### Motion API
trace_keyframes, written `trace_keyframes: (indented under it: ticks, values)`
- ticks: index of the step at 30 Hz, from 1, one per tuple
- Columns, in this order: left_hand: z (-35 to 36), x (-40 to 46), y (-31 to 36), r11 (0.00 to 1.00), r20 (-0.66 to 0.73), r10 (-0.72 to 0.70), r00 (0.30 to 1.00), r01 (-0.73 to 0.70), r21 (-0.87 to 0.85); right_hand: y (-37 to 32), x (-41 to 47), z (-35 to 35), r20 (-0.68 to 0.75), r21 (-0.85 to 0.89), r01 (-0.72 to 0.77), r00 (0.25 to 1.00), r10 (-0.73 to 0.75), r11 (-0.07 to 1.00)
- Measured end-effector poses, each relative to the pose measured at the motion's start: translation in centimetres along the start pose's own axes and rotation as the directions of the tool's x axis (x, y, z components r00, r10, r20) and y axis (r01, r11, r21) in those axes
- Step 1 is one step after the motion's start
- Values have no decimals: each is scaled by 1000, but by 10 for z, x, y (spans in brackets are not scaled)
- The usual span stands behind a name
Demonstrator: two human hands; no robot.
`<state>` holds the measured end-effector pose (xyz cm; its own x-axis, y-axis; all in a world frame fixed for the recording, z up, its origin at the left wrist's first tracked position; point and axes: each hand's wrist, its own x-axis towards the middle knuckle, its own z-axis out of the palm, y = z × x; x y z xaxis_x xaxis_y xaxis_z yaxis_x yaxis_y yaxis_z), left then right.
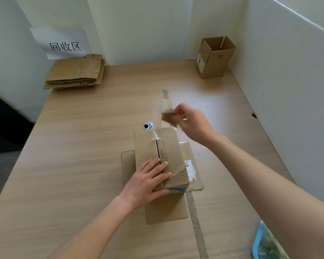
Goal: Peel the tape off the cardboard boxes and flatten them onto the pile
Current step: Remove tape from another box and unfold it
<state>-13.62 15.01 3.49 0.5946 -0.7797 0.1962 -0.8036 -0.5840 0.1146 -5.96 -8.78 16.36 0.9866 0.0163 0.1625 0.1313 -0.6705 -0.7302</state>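
A small cardboard box stands upside down on the table's middle, its lower flaps spread flat around it. My left hand presses flat on the box's top near the centre seam. My right hand is raised beyond the box and pinches a strip of clear tape that carries torn brown paper. The strip still runs down to the box's far top edge. A pile of flattened boxes lies at the far left corner. An open upright box marked 36 stands at the far right.
The wooden table is walled by white panels behind and right. A paper sign hangs above the pile. A round metal grommet sits just beyond the box. A blue tray lies at the near right.
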Motion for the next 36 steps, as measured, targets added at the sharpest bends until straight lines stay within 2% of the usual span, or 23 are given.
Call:
trace_keyframes:
  ticks: [3,7,11,13,15,18,20,22,23,25,27,28,30,31,34,36]
  values:
    - [-5,2,-10,999,17,52,998,-52,10,-1,-5,10,249,-224,125,966,-67,966]
    - [-13,1,-37,982,45,181,983,-182,39,23,-28,28,386,-399,237,920,-73,886]
    - [-28,-5,-73,931,147,327,934,-345,119,38,-36,39,511,-354,323,853,-108,878]
    - [-41,-8,-92,898,276,361,891,-411,155,39,-33,42,551,-319,333,827,-112,887]
    - [-54,-11,-111,886,409,333,850,-430,173,38,-26,48,583,-297,340,805,-113,892]
    - [-73,-8,-125,946,490,229,841,-311,93,35,-13,63,601,-314,323,796,-76,893]
    - [-72,-2,-114,980,336,177,925,-198,28,33,-7,74,557,-287,280,827,-78,916]
    - [-62,8,-87,1000,144,-3,990,7,-27,31,-8,84,366,-191,195,923,-115,962]
    - [-56,15,-72,986,130,-156,979,163,-42,30,-9,89,254,-171,147,962,-101,974]
    - [-39,27,-48,895,195,-440,876,445,21,26,-12,95,142,-172,79,988,-54,982]
    - [-24,34,-37,799,240,-596,766,596,82,23,-16,93,194,-75,7,981,8,997]
    - [-18,35,-35,766,239,-636,734,638,80,23,-17,87,256,-5,-32,966,32,999]
    - [-11,36,-38,746,232,-659,715,661,80,30,-22,71,360,44,-79,931,58,996]
    - [-10,33,-41,761,231,-645,729,642,98,35,-24,60,373,27,-93,925,76,995]
    - [-11,15,-59,879,261,-478,839,458,136,58,-20,13,250,-21,-150,957,150,988]
    - [-15,-1,-75,948,285,-317,904,298,110,77,-13,-27,201,40,-238,953,226,970]
